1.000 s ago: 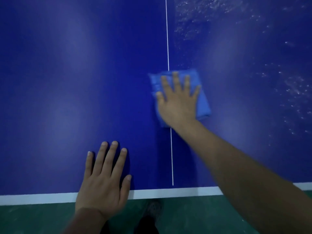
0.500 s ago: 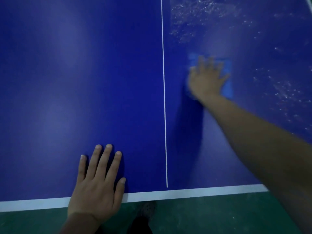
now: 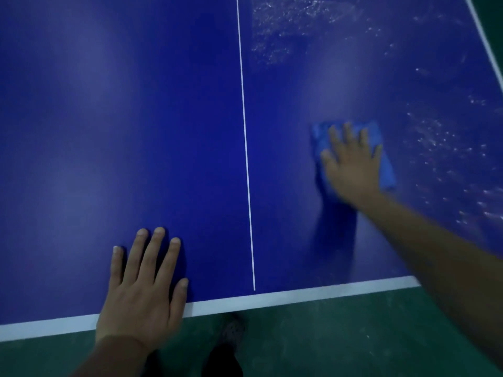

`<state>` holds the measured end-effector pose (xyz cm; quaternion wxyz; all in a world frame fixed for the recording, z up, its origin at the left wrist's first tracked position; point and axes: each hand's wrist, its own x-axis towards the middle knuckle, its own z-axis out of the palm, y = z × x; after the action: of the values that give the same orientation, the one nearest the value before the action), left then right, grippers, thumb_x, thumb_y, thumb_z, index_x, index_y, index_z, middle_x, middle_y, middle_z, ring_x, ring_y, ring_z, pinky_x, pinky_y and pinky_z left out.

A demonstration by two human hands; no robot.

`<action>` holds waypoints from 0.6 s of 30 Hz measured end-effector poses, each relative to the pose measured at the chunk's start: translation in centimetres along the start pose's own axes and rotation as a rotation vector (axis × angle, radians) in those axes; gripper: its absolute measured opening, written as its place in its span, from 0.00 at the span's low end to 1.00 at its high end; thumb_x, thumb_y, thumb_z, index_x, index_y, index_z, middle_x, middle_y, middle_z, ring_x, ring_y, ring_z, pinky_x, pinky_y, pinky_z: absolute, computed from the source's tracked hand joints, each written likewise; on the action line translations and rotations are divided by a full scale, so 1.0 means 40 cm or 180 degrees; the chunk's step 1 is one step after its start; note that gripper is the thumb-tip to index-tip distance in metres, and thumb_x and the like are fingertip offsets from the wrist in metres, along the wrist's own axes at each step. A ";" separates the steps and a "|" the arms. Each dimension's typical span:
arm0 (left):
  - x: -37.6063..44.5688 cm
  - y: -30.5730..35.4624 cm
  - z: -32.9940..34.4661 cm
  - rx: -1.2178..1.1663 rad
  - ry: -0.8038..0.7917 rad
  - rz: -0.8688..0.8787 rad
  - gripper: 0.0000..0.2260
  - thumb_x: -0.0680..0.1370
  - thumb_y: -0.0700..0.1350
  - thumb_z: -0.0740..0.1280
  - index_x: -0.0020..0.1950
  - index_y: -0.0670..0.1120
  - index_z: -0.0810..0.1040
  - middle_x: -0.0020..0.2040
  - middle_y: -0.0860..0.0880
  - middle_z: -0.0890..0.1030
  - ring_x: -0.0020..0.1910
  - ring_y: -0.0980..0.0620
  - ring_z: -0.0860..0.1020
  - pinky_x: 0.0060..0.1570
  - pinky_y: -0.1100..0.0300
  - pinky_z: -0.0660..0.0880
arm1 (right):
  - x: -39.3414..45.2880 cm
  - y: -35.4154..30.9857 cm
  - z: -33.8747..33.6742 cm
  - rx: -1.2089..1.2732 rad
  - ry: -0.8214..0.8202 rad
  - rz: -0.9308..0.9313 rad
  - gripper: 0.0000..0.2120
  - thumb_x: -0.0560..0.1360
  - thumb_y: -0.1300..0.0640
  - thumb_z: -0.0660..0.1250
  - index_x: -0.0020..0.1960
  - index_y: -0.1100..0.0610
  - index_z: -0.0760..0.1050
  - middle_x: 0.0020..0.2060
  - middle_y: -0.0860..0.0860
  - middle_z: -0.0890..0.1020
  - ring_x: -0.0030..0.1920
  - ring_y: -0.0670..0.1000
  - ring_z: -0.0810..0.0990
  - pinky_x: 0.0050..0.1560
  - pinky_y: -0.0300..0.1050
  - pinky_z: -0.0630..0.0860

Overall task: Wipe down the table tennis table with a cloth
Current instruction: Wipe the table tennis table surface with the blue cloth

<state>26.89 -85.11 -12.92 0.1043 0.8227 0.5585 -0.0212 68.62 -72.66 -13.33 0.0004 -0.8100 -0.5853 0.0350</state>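
Observation:
The dark blue table tennis table [image 3: 122,131] fills most of the view, with a white centre line [image 3: 245,159] running away from me. A folded light blue cloth [image 3: 386,170] lies on the right half. My right hand [image 3: 349,164] presses flat on it with straight, spread fingers and covers most of it. My left hand [image 3: 141,289] rests flat on the table at its near edge, left of the centre line, holding nothing. Whitish wet smears [image 3: 294,25] mark the far right half, and more wet smears [image 3: 446,148] lie right of the cloth.
The white near edge line [image 3: 272,297] bounds the table in front of me, and a white side line [image 3: 484,36] shows at the top right. Below lies green floor [image 3: 326,336], with my shoe [image 3: 231,330] under the table edge.
My right hand has slid the cloth from the centre line out to the right half, away from me, then back nearer. My left hand has stayed planted at the near edge.

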 end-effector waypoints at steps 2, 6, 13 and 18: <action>-0.001 0.001 0.000 -0.0021 0.0006 -0.0016 0.32 0.82 0.59 0.43 0.76 0.40 0.65 0.77 0.38 0.64 0.78 0.37 0.58 0.73 0.33 0.53 | -0.242 -0.045 0.029 -0.0129 -0.0019 -0.0983 0.27 0.82 0.42 0.52 0.79 0.48 0.59 0.79 0.54 0.60 0.78 0.63 0.56 0.72 0.72 0.54; 0.000 0.004 -0.001 -0.0009 0.0044 -0.0015 0.31 0.81 0.58 0.47 0.76 0.40 0.66 0.77 0.38 0.64 0.78 0.37 0.57 0.75 0.34 0.51 | -0.428 0.054 0.022 -0.0195 -0.0248 -0.1990 0.25 0.82 0.40 0.51 0.77 0.46 0.62 0.77 0.53 0.64 0.78 0.62 0.58 0.73 0.70 0.52; -0.002 0.010 -0.009 0.0005 0.0097 -0.0015 0.30 0.79 0.56 0.51 0.76 0.40 0.66 0.77 0.38 0.63 0.78 0.37 0.57 0.75 0.35 0.51 | -0.133 0.090 -0.028 0.0264 -0.0186 0.1365 0.28 0.83 0.39 0.48 0.81 0.44 0.50 0.81 0.49 0.49 0.80 0.60 0.45 0.74 0.72 0.44; -0.006 0.009 -0.008 -0.0024 0.0156 -0.0056 0.30 0.79 0.56 0.51 0.77 0.41 0.66 0.77 0.39 0.62 0.78 0.37 0.56 0.76 0.37 0.49 | -0.352 -0.302 0.044 0.0079 -0.0041 -0.0539 0.28 0.82 0.39 0.46 0.80 0.44 0.54 0.80 0.50 0.54 0.80 0.61 0.50 0.74 0.71 0.42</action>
<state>27.10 -85.40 -12.51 0.0935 0.8176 0.5681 0.0001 52.65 -82.30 -13.80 0.0097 -0.7574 -0.6512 0.0472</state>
